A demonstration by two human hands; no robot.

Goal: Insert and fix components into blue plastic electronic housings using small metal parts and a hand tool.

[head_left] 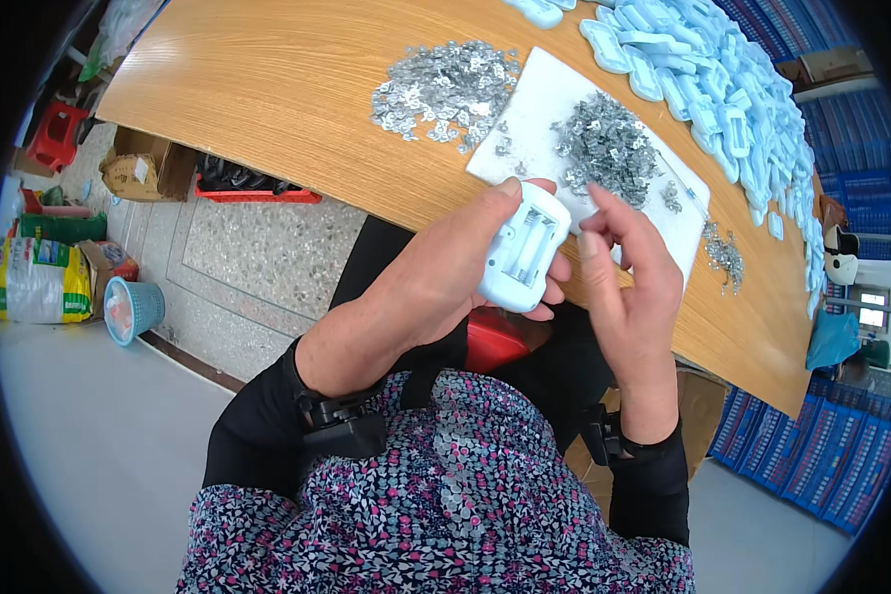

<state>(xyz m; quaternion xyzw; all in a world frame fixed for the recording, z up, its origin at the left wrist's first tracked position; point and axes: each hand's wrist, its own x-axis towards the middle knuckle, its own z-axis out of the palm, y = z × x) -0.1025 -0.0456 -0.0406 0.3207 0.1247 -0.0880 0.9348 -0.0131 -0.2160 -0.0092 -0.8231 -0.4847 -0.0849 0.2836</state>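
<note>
My left hand (445,247) is wrapped round a light-blue plastic housing (527,247), thumb on its top edge and fingertips showing along its right side. The housing's open battery compartment faces up, with small metal pieces at its ends. To its right, my right hand (636,262) is held apart from it, the thumb and a finger pinched together; whatever may be between them is too small to make out. Just beyond both hands lies a white board (535,109) bearing a heap of small metal springs or contacts (612,148).
A pile of flat metal pieces (445,91) lies on the wooden table (267,79), left of the board. Many blue housings (703,79) are heaped at the far right. A smaller metal cluster (725,259) sits near the board's right edge. A blue basket (135,309) stands on the floor.
</note>
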